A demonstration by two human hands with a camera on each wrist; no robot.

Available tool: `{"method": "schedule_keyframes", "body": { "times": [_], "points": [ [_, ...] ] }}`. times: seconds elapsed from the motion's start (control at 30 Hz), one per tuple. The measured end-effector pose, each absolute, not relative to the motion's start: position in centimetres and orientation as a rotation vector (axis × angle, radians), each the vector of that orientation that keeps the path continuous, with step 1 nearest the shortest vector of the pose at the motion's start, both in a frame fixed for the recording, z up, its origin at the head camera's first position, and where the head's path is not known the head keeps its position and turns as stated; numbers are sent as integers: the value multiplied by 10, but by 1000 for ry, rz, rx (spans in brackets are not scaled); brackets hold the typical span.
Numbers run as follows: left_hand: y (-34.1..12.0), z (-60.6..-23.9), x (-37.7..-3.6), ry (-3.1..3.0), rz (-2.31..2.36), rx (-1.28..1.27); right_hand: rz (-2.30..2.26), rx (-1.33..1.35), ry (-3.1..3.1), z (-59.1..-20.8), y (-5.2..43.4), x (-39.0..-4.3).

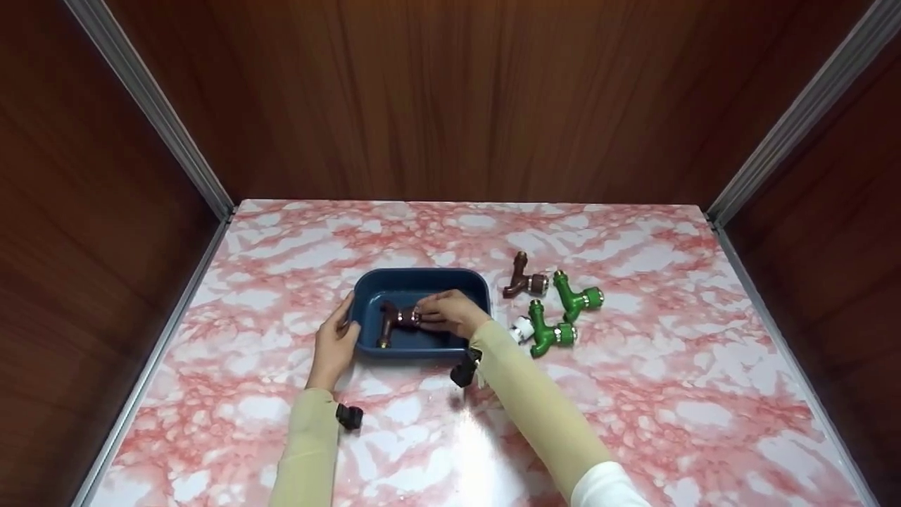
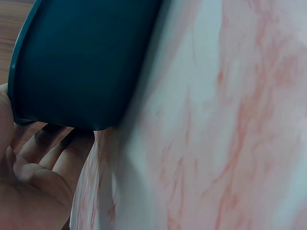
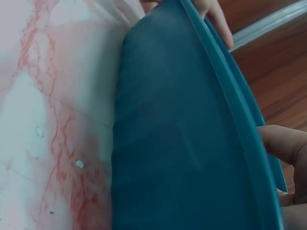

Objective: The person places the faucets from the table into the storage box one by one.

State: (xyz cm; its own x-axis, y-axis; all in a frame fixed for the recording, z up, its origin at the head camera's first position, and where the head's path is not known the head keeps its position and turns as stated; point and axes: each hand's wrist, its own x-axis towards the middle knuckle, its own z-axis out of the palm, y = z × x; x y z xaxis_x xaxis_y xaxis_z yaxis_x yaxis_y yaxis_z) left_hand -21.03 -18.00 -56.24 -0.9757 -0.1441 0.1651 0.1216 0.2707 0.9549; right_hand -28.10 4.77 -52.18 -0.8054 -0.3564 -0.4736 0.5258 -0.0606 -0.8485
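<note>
Right hand [image 1: 450, 313] is inside the blue tray [image 1: 366, 285], fingers curled round a brown pipe fitting [image 1: 395, 320] that sits low over the tray floor – reads as being set down or picked up, cannot tell which. Left hand [image 1: 336, 345] lies against the tray's left wall, fingers relaxed along the rim, likely steadying it so it won't slide on the marble table [image 1: 633, 422]. Outside, to the right – another brown fitting [image 1: 524, 280] and two green fittings [image 1: 563, 317] lie loose, close together, within easy reach
</note>
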Motion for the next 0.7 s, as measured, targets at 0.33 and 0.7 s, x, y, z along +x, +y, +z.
{"method": "schedule_keyframes", "body": {
  "times": [0.33, 0.7],
  "points": [
    [-179, -556, -208, -2329, -1762, 21, -1897, 178, 1643, -521, 49, -280],
    [-173, -525, -193, -2366, -1785, 19, -1891, 166, 1627, -520, 49, -278]
  ]
}}
